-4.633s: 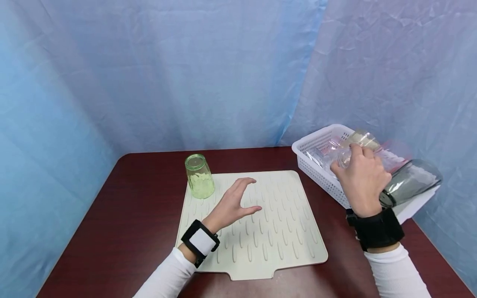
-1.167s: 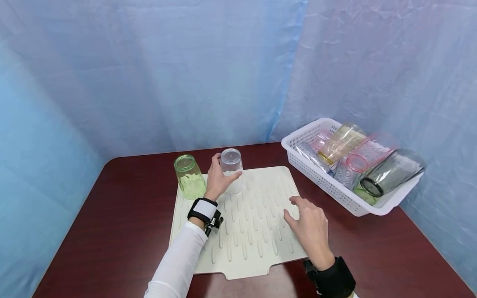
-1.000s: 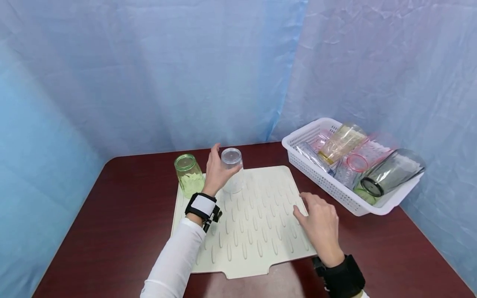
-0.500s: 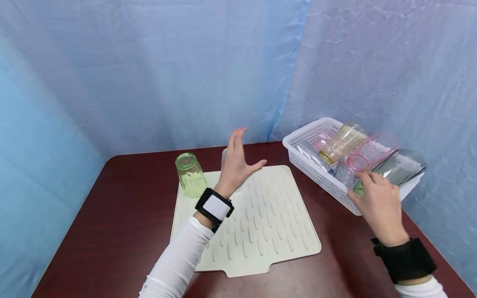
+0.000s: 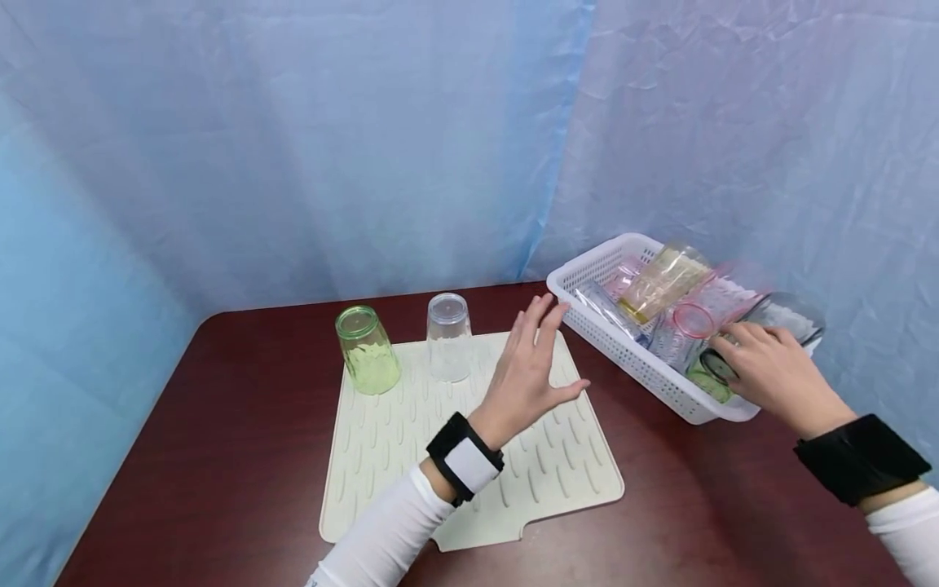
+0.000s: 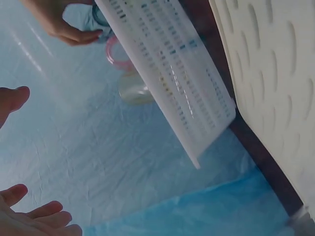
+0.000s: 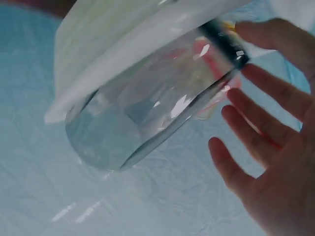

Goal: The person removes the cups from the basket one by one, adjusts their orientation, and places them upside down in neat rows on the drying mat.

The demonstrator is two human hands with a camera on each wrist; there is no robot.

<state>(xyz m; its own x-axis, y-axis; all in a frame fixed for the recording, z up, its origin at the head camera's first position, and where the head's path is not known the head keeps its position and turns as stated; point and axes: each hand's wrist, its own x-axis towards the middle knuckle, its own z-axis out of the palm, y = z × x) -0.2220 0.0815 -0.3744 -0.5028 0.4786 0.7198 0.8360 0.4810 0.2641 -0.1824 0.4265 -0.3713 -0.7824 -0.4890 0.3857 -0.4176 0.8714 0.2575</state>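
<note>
At right of frame, right hand (image 5: 776, 373) at the base of a grey glass (image 7: 147, 115), which lies tilted in the white basket (image 5: 637, 359), mouth toward upper right. Right-wrist view: fingers spread, thumb and forefinger either side of the dark base; cannot tell whether either touches. Amber glass (image 5: 663, 285) and pink-rimmed glass (image 5: 694, 321) nearby in the same basket.

Centre: left hand (image 5: 522, 385) hovers over the ribbed mat (image 5: 572, 469), fingers and thumb spread, nothing held. Toward the mat's upper left, green glass (image 5: 371, 363) and clear glass (image 5: 449, 350) stand bottom-up, apart.

Step, as I judge it: taking hold of the grey glass. Next move calls for a firm pinch on that base, then a lift clear of its neighbours.
</note>
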